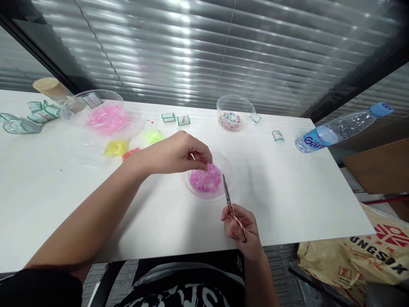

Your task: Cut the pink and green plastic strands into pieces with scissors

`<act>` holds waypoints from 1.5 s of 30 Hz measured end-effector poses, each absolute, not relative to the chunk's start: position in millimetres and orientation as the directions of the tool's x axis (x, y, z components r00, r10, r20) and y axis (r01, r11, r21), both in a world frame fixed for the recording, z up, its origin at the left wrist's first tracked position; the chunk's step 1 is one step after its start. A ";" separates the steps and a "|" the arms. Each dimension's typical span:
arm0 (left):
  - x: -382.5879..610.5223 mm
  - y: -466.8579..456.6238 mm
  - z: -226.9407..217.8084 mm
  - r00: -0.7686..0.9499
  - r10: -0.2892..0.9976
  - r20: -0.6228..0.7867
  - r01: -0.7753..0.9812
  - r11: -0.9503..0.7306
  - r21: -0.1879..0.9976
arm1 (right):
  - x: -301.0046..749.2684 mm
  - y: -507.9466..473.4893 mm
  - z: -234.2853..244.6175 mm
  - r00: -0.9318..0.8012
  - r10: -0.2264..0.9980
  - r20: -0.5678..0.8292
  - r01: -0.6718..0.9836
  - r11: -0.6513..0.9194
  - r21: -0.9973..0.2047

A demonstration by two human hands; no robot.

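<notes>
Gripping scissors (227,192) in right hand (245,230), best kept clear of left hand (179,151) curled over pink beads (198,182); can't tell whether left grip holds any.

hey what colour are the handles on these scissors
The scissor handles are a shiny copper or rose gold, seen best in the head view.

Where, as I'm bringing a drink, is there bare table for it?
Right: the table between the scissors and the bottle. Also front left, outside the left forearm. Crowded: back left, with the pink packet and crumpled wrappers, and around the dish under the left hand.
</notes>
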State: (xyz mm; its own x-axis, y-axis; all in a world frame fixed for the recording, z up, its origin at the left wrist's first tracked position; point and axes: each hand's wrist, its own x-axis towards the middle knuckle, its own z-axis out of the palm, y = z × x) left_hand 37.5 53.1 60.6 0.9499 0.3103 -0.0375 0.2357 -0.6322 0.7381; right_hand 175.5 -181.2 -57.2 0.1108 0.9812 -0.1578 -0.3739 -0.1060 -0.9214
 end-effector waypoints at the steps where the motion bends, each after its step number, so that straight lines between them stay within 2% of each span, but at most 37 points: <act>1: 37.4 53.8 61.4 0.952 0.300 -0.052 0.234 -0.611 0.756 | 175.6 -181.3 -56.3 0.090 0.985 -0.148 -0.359 -0.107 -0.927; 7: 42.3 49.6 60.3 0.984 0.145 -0.105 0.164 -0.494 0.854 | 173.8 -180.6 -48.8 0.052 0.986 -0.158 -0.330 -0.133 -0.934; 12: 45.8 45.7 56.5 0.994 0.060 -0.095 0.112 -0.474 0.873 | 174.8 -180.4 -47.9 0.054 0.988 -0.143 -0.288 -0.122 -0.950; 20: 45.2 46.7 58.3 0.993 0.084 -0.080 0.110 -0.459 0.882 | 174.0 -182.5 -51.7 0.078 0.987 -0.143 -0.311 -0.112 -0.944; 33: 49.1 42.0 53.5 0.996 0.009 -0.091 0.084 -0.472 0.878 | 175.1 -179.9 -50.1 0.108 0.982 -0.155 -0.227 -0.128 -0.965; 45: 51.5 39.8 52.5 0.997 0.000 -0.073 0.065 -0.452 0.889 | 175.1 -179.5 -49.9 0.089 0.986 -0.143 -0.251 -0.117 -0.961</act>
